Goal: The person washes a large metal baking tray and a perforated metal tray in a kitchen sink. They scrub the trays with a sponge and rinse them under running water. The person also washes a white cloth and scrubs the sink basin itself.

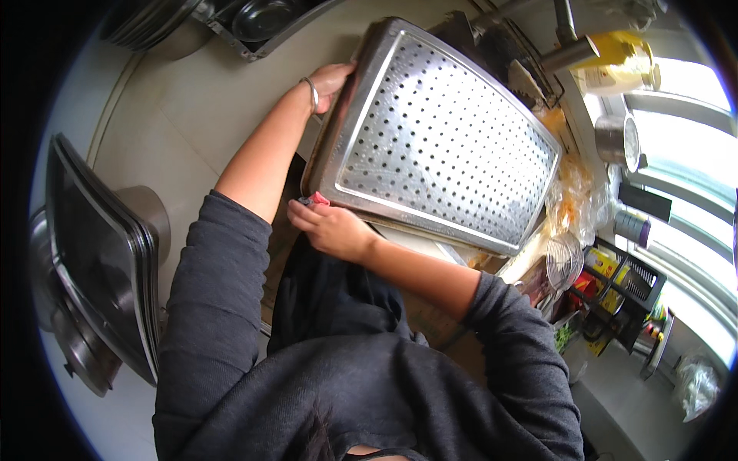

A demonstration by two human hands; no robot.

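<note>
A large perforated metal tray point(444, 138) stands tilted in front of me, its bare holed face towards the camera. My left hand point(331, 85), with a metal bangle at the wrist, grips its upper left edge; the fingertips go out of sight at the rim. By the tray's lower left corner is my right hand point(334, 230), its fingers bent around a small piece of red and dark cloth point(316, 199) that touches the corner. Whether that hand also bears on the tray, I cannot tell.
Stacked metal trays point(104, 259) lean at the left beside round pots. A dark tray rack point(253, 29) is at the top. On the right are a jar of yellow liquid point(617, 63), a metal pot point(618, 141), plastic bags point(571, 190), a wire strainer point(564, 260) and a black basket point(625, 276).
</note>
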